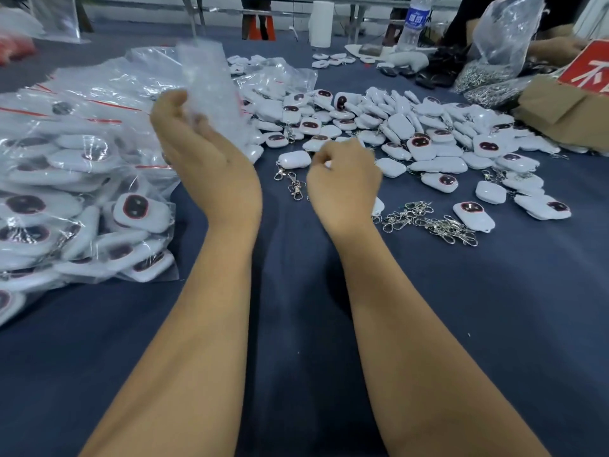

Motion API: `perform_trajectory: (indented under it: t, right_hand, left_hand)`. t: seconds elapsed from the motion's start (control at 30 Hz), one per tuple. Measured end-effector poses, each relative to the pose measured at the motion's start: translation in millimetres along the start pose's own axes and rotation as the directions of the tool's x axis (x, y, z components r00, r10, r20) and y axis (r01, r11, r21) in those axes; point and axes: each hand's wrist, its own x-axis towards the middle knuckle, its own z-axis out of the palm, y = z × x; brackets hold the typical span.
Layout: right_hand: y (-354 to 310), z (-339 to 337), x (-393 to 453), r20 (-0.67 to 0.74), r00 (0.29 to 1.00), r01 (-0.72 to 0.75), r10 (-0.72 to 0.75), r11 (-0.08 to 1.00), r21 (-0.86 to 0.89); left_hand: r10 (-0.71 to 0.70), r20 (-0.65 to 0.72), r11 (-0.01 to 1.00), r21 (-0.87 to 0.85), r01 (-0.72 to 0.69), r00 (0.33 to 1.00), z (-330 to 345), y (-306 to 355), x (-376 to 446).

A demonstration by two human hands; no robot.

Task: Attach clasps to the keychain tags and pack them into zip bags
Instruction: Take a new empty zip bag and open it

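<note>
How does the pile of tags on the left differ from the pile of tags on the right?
The left pile is packed in clear zip bags with red strips; the right pile lies loose and bare on the blue cloth. The left pile is stacked thick, the right pile spread thinner. Both hold white tags with dark faces.

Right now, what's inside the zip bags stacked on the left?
The zip bags hold white keychain tags, some showing dark, red-rimmed faces. Clasps inside are mostly hidden by glare and overlapping plastic. The lower layers are covered.
</note>
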Motion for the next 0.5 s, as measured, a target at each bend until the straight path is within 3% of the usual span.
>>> perform_trajectory:
  t: [0.07, 0.13, 0.2, 0.27, 0.3, 0.4, 0.5]
  right_hand:
    - [10, -5, 2, 0.016, 0.993, -0.110, 0.121, 0.946, -0.304]
    - [15, -7, 1, 0.090, 0.967, -0.186, 0.237, 0.903, -0.386]
    - [18, -8, 2, 0.145, 0.951, -0.199, 0.274, 0.898, -0.393]
    - [20, -10, 4, 0.156, 0.960, -0.160, 0.231, 0.915, -0.369]
    - [20, -10, 5, 0.147, 0.972, -0.128, 0.183, 0.938, -0.321]
    - [19, -8, 8, 0.122, 0.992, -0.038, 0.036, 0.999, 0.019]
    - [17, -3, 8, 0.072, 0.997, -0.045, 0.027, 0.966, 0.254]
  left_hand:
    - [0.222, 0.111, 0.954, 0.178, -0.239, 0.969, 2, 3, -7]
    - [0.259, 0.384, 0.840, 0.363, -0.402, 0.886, 5, 4, -15]
    - [0.032, 0.661, 0.736, 0.492, -0.466, 0.749, 8, -5, -20]
    - [-0.247, 0.754, 0.731, 0.558, -0.394, 0.609, 9, -14, -23]
    - [-0.321, 0.741, 0.746, 0.581, -0.324, 0.590, 8, -15, -23]
    - [-0.329, 0.672, 0.728, 0.628, -0.275, 0.664, 7, -14, -25]
    - [-0.275, 0.636, 0.764, 0.600, -0.237, 0.721, 8, -15, -25]
